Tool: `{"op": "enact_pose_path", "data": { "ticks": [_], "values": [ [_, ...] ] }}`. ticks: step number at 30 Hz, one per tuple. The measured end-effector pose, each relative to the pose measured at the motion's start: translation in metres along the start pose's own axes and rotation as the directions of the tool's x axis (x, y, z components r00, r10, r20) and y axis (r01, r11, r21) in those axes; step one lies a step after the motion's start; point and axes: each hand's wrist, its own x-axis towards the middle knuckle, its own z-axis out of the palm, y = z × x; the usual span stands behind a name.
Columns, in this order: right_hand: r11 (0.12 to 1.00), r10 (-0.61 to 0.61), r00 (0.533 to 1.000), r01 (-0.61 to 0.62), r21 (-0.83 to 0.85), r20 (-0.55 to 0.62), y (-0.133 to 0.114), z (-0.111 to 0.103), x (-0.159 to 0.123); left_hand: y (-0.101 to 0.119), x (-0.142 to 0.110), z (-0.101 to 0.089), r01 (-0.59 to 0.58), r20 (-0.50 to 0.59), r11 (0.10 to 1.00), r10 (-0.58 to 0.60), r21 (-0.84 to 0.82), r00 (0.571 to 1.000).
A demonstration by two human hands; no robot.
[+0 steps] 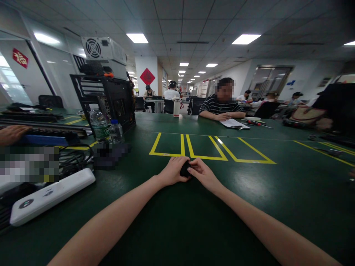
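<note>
A small black object (185, 169), too dark to name, is held between my two hands over the green table (194, 214). My left hand (175, 170) is wrapped round its left side, with the thumb beneath. From the right, my right hand (202, 173) touches it with bent fingers and thumb. Much of the object is covered by my fingers. Just beyond my hands, yellow tape lines (191, 157) mark several shapes on the tabletop.
At left are a white power strip (54, 197), a water bottle (100, 125), a smaller blue-capped bottle (116, 131) and a black computer case (119, 99). Another person's hand (13, 135) rests at the left edge. Opposite sits a person (222, 105) near a clipboard (235, 124); a white flask (176, 108) stands nearby.
</note>
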Motion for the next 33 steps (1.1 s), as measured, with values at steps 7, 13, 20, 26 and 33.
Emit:
{"op": "enact_pose_path", "data": {
  "ticks": [7,13,20,26,33],
  "values": [
    [0.995,0.095,0.995,-0.096,-0.034,-0.019,-0.001,-0.002,0.004,0.000,0.000,0.000,0.003,0.004,1.000,-0.003,-0.005,1.000],
    [1.000,0.002,0.999,-0.002,-0.006,0.046,-0.002,0.000,-0.003,0.002,-0.001,-0.002,-0.006,0.007,1.000,0.007,-0.020,1.000],
    [0.997,0.064,0.998,-0.065,-0.035,-0.023,-0.004,-0.001,0.001,-0.001,0.000,0.001,0.013,0.006,1.000,-0.013,-0.023,1.000],
    [0.998,0.037,0.999,-0.035,-0.057,0.022,-0.005,0.000,-0.003,0.000,0.000,0.000,-0.005,0.000,1.000,0.005,-0.019,1.000],
    [0.999,0.028,0.999,-0.029,-0.036,-0.046,0.005,-0.001,0.002,0.002,-0.001,-0.002,0.005,0.002,1.000,-0.005,-0.008,1.000]
  ]
}}
